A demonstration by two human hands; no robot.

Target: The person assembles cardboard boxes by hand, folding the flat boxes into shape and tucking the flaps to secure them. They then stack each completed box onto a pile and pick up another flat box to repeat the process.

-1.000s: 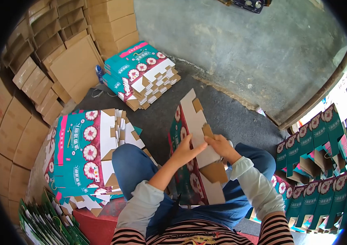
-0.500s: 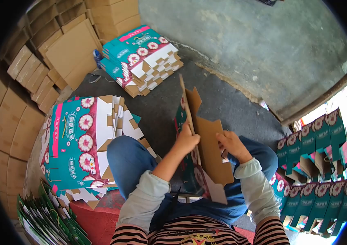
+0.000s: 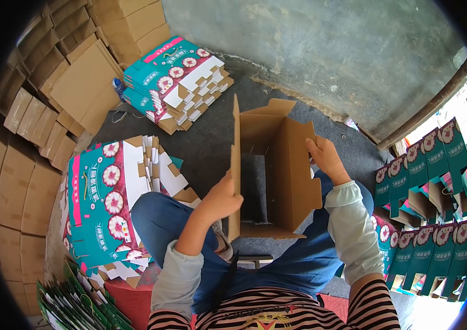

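Observation:
A cardboard box (image 3: pixel 288 176) stands open between my knees, its brown inside showing and the dark floor visible through it. My left hand (image 3: pixel 219 201) is closed on its left wall, near the lower half. On the opposite side, my right hand (image 3: pixel 325 158) grips the right wall near its upper edge, thumb on the inner face. The box's printed outer faces are turned out of sight. Left of my knee lies a stack of flat teal printed cartons (image 3: pixel 93 203) with white and brown flaps.
Another stack of teal cartons (image 3: pixel 162 77) lies near the wall. Brown boxes (image 3: pixel 10 187) are piled at the left. Folded green bags or cartons (image 3: pixel 74 302) sit at lower left. Rows of teal boxes (image 3: pixel 428 165) stand at right. A blue bottle (image 3: pixel 118 88) is behind.
The box has opened from a narrow, partly flattened shape into a wide rectangular tube. My left hand has moved left and slightly down; my right hand has moved up and right.

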